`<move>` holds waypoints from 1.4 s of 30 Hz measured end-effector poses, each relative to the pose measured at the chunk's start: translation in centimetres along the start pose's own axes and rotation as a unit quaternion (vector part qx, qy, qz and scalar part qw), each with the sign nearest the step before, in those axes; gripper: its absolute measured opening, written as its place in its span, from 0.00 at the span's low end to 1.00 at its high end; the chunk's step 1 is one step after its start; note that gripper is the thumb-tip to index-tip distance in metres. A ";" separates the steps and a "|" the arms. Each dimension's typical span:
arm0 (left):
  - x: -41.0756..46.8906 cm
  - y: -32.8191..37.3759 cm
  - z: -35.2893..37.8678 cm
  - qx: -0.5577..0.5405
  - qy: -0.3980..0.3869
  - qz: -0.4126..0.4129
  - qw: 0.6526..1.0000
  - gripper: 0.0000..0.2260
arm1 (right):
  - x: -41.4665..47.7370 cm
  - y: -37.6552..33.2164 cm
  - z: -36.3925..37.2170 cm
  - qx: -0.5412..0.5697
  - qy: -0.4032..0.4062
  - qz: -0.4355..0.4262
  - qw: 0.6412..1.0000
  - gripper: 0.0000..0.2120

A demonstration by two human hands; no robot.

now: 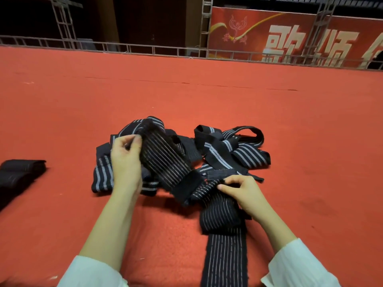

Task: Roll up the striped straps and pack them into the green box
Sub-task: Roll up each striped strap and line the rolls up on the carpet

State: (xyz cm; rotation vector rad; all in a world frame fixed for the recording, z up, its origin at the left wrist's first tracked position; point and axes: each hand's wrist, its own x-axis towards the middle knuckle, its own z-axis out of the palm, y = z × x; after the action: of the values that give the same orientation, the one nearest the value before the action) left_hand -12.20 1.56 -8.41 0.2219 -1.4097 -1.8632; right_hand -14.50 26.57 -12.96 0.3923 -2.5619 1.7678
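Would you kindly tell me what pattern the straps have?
The straps are black with pale stripes; head view.

Strap pile (pixel 217 150) on carpet (pixel 290 125), bundle (pixel 20 170) left.

A red carpet (pixel 207 96) covers the floor. At its far edge runs a low metal railing (pixel 153 49), with a red banner (pixel 257 21) bearing pale characters behind it.

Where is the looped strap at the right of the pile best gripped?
Probably pinch the looped strap at its outer bend, coming from the right and above. There it stands on edge, clear of the pile, which covers the rest of it.
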 end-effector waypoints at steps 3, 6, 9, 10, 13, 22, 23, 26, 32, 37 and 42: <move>0.4 0.0 -0.5 0.020 -0.037 -0.017 0.999 0.07 | -0.2 0.3 -0.6 0.014 -0.005 0.022 1.000 0.10; -0.9 -0.6 0.4 0.068 -0.111 -0.018 0.991 0.06 | -0.2 -0.3 -0.4 0.041 0.004 0.002 0.999 0.13; -2.1 -1.1 1.3 0.083 -0.147 -0.019 0.985 0.07 | 0.1 -1.2 -0.1 0.048 0.070 -0.034 0.996 0.19; -2.5 -1.1 1.5 0.089 -0.157 -0.024 0.983 0.07 | 0.3 -1.5 -0.2 0.046 0.092 -0.054 0.993 0.21; -3.8 -1.0 2.4 0.071 -0.225 -0.060 0.970 0.07 | 0.6 -2.5 -0.6 0.067 0.127 -0.126 0.982 0.29; -5.7 0.0 5.8 0.089 -0.212 -0.042 0.972 0.08 | -0.4 -5.6 0.3 0.253 0.014 -0.090 0.963 0.15; -5.7 0.1 5.9 0.071 -0.209 -0.060 0.974 0.06 | -0.5 -5.6 0.2 0.258 0.009 -0.088 0.962 0.16; -6.0 0.2 5.9 0.015 -0.213 -0.112 0.970 0.03 | -0.7 -5.6 0.1 0.272 -0.001 -0.083 0.959 0.13; -6.7 0.0 5.9 -0.043 -0.180 -0.149 0.971 0.03 | -0.7 -5.1 0.8 0.263 0.035 -0.087 0.960 0.09; -7.0 0.1 6.0 -0.075 -0.179 -0.180 0.964 0.02 | -0.7 -4.8 1.2 0.292 0.054 -0.079 0.952 0.08; -7.3 0.0 6.2 -0.110 -0.164 -0.199 0.960 0.03 | -0.9 -5.1 1.3 0.317 0.046 -0.064 0.945 0.07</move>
State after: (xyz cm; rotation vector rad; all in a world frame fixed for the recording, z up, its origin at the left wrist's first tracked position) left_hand -10.66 11.05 -8.31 0.0907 -1.4340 -2.4636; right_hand -12.38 23.87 -8.92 0.4448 -1.7976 2.4485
